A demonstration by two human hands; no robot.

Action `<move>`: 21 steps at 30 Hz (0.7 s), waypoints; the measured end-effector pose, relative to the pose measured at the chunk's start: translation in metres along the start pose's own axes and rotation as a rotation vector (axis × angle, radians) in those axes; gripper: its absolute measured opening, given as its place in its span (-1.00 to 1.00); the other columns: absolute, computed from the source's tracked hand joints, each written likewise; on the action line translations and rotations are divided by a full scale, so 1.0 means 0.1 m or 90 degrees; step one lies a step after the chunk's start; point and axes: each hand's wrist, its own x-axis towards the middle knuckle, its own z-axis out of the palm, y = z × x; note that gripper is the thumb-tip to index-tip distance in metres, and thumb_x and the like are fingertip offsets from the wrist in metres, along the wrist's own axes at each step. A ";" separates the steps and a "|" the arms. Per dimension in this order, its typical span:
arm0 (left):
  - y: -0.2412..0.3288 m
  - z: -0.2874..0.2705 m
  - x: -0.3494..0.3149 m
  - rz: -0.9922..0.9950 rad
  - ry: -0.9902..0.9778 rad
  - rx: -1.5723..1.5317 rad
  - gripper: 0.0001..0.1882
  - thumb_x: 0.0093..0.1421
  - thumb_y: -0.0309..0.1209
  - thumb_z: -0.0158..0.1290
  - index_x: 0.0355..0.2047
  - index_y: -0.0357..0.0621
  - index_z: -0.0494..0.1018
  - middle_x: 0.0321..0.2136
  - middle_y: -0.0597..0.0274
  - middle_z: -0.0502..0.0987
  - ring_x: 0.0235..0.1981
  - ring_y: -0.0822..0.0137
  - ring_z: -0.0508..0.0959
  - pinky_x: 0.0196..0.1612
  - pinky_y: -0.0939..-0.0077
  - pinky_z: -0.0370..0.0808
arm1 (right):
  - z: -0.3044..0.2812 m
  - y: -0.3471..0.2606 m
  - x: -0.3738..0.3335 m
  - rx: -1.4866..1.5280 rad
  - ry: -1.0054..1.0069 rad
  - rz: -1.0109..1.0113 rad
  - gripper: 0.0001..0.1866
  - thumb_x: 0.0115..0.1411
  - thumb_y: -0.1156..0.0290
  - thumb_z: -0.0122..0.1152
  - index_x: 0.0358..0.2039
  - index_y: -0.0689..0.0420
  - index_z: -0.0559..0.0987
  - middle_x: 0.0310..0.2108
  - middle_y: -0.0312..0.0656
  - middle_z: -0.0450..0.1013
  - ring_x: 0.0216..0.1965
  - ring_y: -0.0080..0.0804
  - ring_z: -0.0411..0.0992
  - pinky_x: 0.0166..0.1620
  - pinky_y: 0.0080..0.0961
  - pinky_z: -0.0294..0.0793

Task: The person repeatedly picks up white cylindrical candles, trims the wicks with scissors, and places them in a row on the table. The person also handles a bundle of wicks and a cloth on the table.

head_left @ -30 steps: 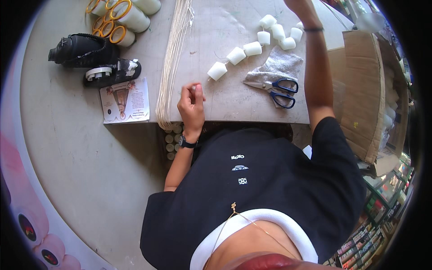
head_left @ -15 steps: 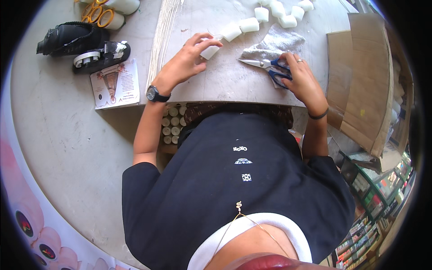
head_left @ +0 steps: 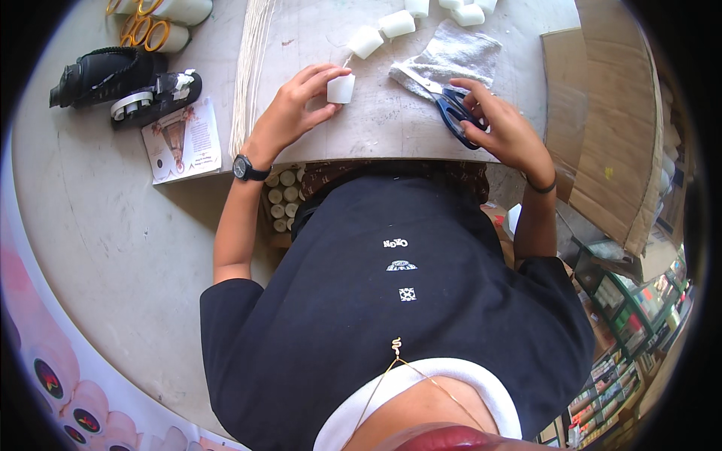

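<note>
A small white candle (head_left: 341,89) stands near the table's front, with a thin wick cord running from its top to a line of similar white candles (head_left: 365,43) farther back. My left hand (head_left: 295,110) holds it from the left, index finger at its top edge and thumb low on its side. On the right, my right hand (head_left: 502,124) is closed around the dark blue handles of a pair of scissors (head_left: 453,113). Their blades point up and left across a crumpled grey-white cloth (head_left: 459,52). How the fingers sit in the handle loops is partly hidden.
Long white wick cords (head_left: 248,68) lie left of my left hand. Beyond them are a black bottle (head_left: 105,71), a black device with a white roll (head_left: 154,98), a printed sheet (head_left: 182,141) and gold-rimmed rolls (head_left: 169,34). Cardboard (head_left: 609,128) stands along the right side.
My left fingers have come down around the white candle. My right hand has gripped the scissors' handles and turned the blades to point more away from me. The whole view has shifted slightly.
</note>
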 end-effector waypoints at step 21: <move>-0.21 -0.11 0.16 0.193 -0.054 0.178 -0.30 -0.02 -0.53 0.29 0.19 0.03 0.40 -0.08 0.14 0.53 -0.13 0.09 0.58 -0.05 0.28 0.60 | 0.29 -0.09 0.74 0.238 -0.232 0.135 -0.28 0.14 -0.37 0.17 -0.40 0.19 0.58 -0.69 -0.43 0.30 -0.72 -0.68 0.34 -0.66 -0.73 0.28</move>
